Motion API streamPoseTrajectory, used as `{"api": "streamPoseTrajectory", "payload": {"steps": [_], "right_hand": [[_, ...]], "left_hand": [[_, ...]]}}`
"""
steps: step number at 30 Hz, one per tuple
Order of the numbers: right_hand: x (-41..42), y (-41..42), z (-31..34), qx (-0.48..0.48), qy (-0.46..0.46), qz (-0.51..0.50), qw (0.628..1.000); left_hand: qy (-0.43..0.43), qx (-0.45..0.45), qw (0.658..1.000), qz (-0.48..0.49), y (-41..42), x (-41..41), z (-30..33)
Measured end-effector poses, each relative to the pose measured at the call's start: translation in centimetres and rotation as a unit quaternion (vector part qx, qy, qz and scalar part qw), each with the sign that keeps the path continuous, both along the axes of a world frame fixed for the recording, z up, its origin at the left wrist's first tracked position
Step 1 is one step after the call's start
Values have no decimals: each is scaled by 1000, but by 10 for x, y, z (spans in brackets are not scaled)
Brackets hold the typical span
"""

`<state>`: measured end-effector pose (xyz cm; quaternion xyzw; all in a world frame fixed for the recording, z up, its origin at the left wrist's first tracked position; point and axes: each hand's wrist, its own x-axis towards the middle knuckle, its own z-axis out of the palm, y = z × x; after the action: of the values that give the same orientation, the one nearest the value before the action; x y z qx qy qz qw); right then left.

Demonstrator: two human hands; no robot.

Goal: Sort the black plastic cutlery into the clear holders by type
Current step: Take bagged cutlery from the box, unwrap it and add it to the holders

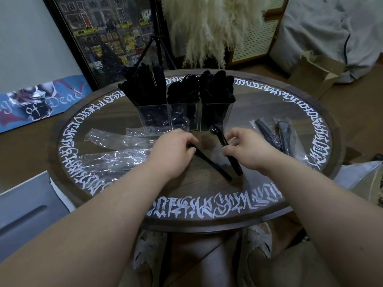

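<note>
Most of the sorting appears to be done: three clear holders stand side by side at the far middle of the table (269, 183), and each is packed with black cutlery. The left holder (152, 117) is filled with what look like knives, the middle holder (180, 117) with what seem to be forks, and the right holder (214, 117) with spoons. Empty clear wrappers (116, 150) are spread over the left of the table, while two still-wrapped sets (275, 135) are left at the right, so some unwrapping and sorting is judged to remain.

Two loose pieces are in hand near the middle. A black spoon (219, 137) is pinched at its handle by the curled fingers of the right hand (248, 150), its bowl pointing far, just in front of the right holder. A second black utensil (213, 164) is gripped by the left hand (176, 150), whose fingers are curled over its far end, so its type cannot be told; its near end lies toward the right, close beside the spoon handle
</note>
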<state>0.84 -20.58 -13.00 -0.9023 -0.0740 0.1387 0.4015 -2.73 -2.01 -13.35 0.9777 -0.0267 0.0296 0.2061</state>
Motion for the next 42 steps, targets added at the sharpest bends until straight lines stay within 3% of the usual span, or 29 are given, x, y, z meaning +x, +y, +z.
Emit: {"api": "streamPoseTrajectory", "payload": {"steps": [7,16,23,30,33,38,42], "right_hand": [[3,-11,-6,-73,18,-3,997],[2,-35,-4,-33,34,-21,999],[0,-48,2,-14,22,-30,999],[-6,-44,10,-7,-51,-13,999],[-5,-40,10,6,-45,-31,998],[-9,-33,19,81,9,-51,995],[-13,-22,22,90,14,-45,995]], "left_hand": [[38,164,975,-145,-27,9,-17],[64,170,966,-184,-54,17,-18],[-16,151,975,-160,-67,17,-11],[-124,49,988,-83,-66,15,13],[-146,69,986,-47,-53,11,16],[-97,91,988,72,-10,5,31],[-27,52,996,61,12,-2,45]]}}
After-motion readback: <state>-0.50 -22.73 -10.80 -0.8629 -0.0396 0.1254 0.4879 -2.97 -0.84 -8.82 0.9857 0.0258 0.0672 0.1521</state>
